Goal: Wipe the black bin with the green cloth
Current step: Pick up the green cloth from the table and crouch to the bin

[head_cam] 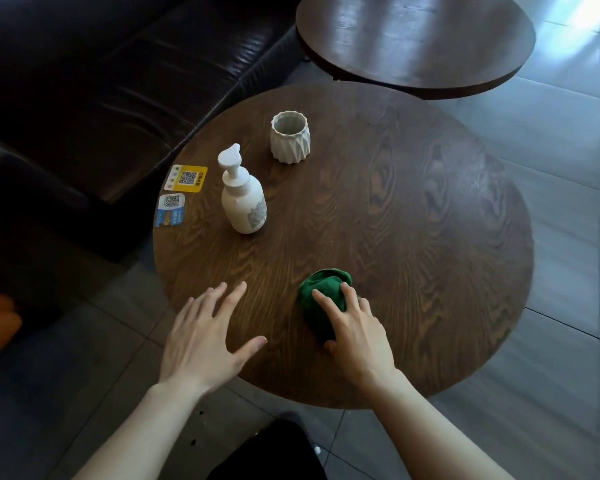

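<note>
A crumpled green cloth (pixel 321 292) lies on the round wooden table (pixel 413 237) near its front edge. My right hand (pixel 354 332) rests on top of the cloth, fingers curled over it and thumb at its near side. My left hand (pixel 205 332) hovers over the table's front left edge, palm down, fingers spread, holding nothing. No black bin shows in this view.
A white pump bottle (pixel 244 199) and a white ribbed cup (pixel 290 136) stand on the table's left half. Two QR-code stickers (pixel 179 192) sit at its left edge. A dark leather sofa (pixel 101 81) lies left, a second round table (pixel 416 39) behind, tiled floor around.
</note>
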Demonstrator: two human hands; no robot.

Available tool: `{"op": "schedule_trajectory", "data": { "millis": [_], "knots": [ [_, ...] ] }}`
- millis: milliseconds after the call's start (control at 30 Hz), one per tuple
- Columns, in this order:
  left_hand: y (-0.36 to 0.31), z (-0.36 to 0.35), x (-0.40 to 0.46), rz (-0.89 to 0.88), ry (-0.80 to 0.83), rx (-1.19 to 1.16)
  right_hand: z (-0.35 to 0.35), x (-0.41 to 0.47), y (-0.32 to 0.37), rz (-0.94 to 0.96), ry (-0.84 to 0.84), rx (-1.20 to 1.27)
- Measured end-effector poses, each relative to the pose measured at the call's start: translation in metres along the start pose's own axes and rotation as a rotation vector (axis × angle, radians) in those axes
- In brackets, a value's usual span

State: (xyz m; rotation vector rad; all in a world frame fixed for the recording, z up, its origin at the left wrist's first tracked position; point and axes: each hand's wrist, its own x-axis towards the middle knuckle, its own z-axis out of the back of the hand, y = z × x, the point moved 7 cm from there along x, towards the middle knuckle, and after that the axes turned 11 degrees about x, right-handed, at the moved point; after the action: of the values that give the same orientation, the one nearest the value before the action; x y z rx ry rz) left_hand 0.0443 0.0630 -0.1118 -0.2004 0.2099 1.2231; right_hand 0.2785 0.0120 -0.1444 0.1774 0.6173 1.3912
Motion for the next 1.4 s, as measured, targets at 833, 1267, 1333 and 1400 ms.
{"op": "schedule_trajectory", "data": {
  "millis": [833,1267,1333,1400],
  "knots": [
    [-0.073,-0.007,0.040,-0.255,-0.039,-0.140,-0.005,-0.007,0.013,0.150,-0.087,0.150],
    [-0.025,0.062,-0.004,-0.161,-0.145,-0.119,0.037,-0.024,0.089,0.278,-0.219,0.155],
    [-0.014,0.077,-0.020,-0.133,-0.167,-0.109,0.045,-0.032,0.108,0.313,-0.216,0.146],
    [-0.004,0.091,-0.036,-0.105,-0.193,-0.097,0.054,-0.041,0.127,0.344,-0.223,0.137]
  ]
}}
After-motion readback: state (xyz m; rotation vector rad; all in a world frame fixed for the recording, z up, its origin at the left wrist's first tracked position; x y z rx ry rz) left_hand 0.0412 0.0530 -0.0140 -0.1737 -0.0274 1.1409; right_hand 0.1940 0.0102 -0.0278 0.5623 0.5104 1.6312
